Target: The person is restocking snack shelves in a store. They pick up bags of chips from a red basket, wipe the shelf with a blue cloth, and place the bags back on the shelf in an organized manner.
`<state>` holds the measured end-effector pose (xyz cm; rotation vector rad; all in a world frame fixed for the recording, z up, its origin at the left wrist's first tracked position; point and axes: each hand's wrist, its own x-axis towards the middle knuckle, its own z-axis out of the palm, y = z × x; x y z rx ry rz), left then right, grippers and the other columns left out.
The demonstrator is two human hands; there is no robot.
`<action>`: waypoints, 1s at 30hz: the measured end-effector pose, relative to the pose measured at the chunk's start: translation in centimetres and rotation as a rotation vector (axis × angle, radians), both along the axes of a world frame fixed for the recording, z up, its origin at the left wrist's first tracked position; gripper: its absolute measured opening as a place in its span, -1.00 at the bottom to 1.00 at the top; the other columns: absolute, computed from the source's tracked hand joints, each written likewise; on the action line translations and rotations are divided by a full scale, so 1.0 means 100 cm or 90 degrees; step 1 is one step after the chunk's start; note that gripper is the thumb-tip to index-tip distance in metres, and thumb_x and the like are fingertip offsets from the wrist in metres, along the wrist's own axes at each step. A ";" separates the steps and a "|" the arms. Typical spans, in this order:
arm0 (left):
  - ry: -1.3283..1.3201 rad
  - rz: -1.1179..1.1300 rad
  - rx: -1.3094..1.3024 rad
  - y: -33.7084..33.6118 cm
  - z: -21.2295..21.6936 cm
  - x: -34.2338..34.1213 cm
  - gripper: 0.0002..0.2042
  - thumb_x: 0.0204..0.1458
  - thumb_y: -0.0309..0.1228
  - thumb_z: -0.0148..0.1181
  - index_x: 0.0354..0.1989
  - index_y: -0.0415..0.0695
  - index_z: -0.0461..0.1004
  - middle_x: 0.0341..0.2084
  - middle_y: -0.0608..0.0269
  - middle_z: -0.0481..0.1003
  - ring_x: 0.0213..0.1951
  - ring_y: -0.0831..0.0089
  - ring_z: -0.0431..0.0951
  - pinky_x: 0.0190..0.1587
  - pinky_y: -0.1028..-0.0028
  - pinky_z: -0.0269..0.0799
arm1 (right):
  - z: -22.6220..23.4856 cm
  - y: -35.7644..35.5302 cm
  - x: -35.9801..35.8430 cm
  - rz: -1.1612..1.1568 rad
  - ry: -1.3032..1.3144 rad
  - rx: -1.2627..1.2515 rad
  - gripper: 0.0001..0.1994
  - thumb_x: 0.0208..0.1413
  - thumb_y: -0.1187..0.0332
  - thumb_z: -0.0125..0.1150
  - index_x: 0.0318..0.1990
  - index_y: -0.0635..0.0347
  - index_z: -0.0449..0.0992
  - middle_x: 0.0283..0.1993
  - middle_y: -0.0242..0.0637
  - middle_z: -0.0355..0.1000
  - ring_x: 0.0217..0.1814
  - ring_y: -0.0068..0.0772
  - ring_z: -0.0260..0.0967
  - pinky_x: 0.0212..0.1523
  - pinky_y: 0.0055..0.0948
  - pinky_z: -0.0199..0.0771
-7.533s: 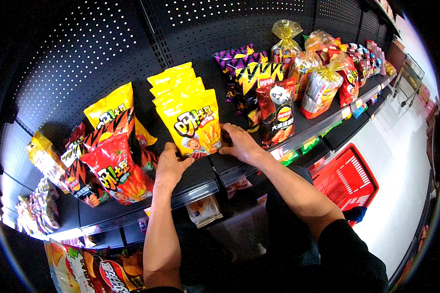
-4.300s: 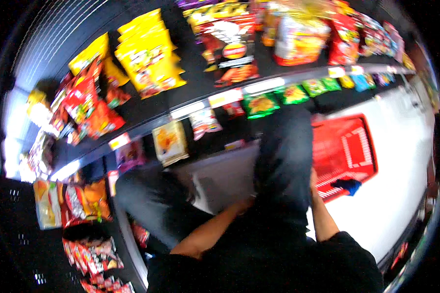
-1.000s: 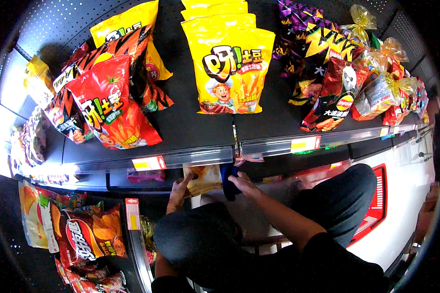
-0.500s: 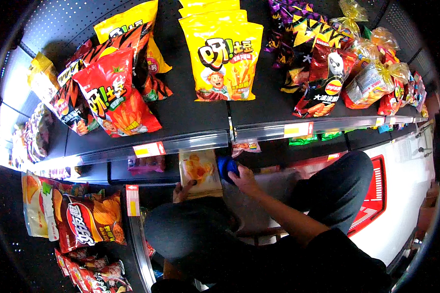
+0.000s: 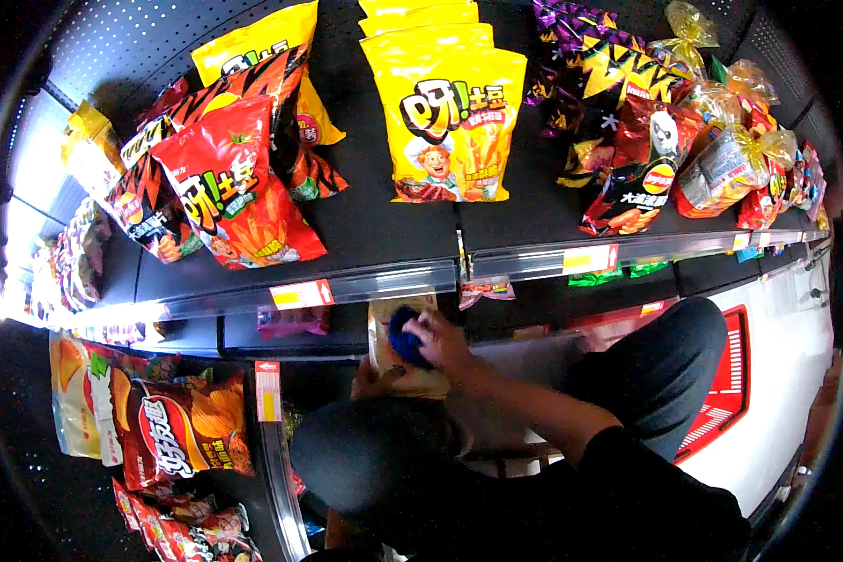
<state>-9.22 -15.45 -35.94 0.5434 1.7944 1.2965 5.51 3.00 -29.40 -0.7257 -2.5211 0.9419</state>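
Note:
A pale snack bag (image 5: pixel 424 383) with a yellow-orange picture is upright below the shelf edge, in front of my knees. My left hand (image 5: pixel 375 378) grips its left side; some fingers are hidden behind my knee and the bag. My right hand (image 5: pixel 443 343) is closed on a bunched dark blue cloth (image 5: pixel 406 337), which lies against the front of the bag and covers much of its picture. That hand is slightly smeared by motion.
Above, a black shelf (image 5: pixel 365 229) carries yellow, red and black crisp bags. To the left, a lower shelf holds a brown crisp bag (image 5: pixel 183 426) and others. My raised knee (image 5: pixel 660 375) is at the right, beside a red plastic basket (image 5: pixel 729 375) on the pale floor.
My right hand and the blue cloth have moved left, from beside the bag's right edge onto its front. The left hand still grips the bag. The whole view has shifted slightly.

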 end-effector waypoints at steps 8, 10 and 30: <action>0.004 0.013 0.001 -0.001 0.039 0.006 -0.41 -0.10 -0.30 0.46 0.13 -0.12 0.38 -0.12 0.15 0.56 -0.09 0.33 0.55 -0.04 0.31 0.49 | -0.044 0.051 -0.043 -0.109 -0.077 -0.094 -0.68 0.04 0.37 0.20 0.00 0.07 0.52 -0.12 -0.18 0.46 -0.07 -0.17 0.41 -0.09 -0.22 0.49; -0.078 0.076 0.099 -0.015 0.025 0.005 -0.38 -0.09 -0.30 0.44 0.18 -0.11 0.33 -0.10 0.11 0.55 -0.08 0.30 0.56 -0.02 0.30 0.48 | 0.038 0.012 -0.042 0.031 0.010 -0.075 -0.64 0.02 0.41 0.20 0.03 0.06 0.51 -0.08 -0.23 0.42 0.03 -0.21 0.38 -0.06 -0.26 0.48; 0.026 0.008 -0.024 -0.015 0.073 0.016 -0.28 -0.08 -0.37 0.42 0.29 -0.14 0.22 -0.02 0.01 0.52 -0.01 0.30 0.56 0.02 0.35 0.49 | -0.027 0.090 -0.056 -0.174 0.024 0.051 -0.70 0.26 0.35 -0.03 0.09 0.21 0.43 0.10 -0.10 0.42 0.16 -0.15 0.35 0.19 -0.29 0.34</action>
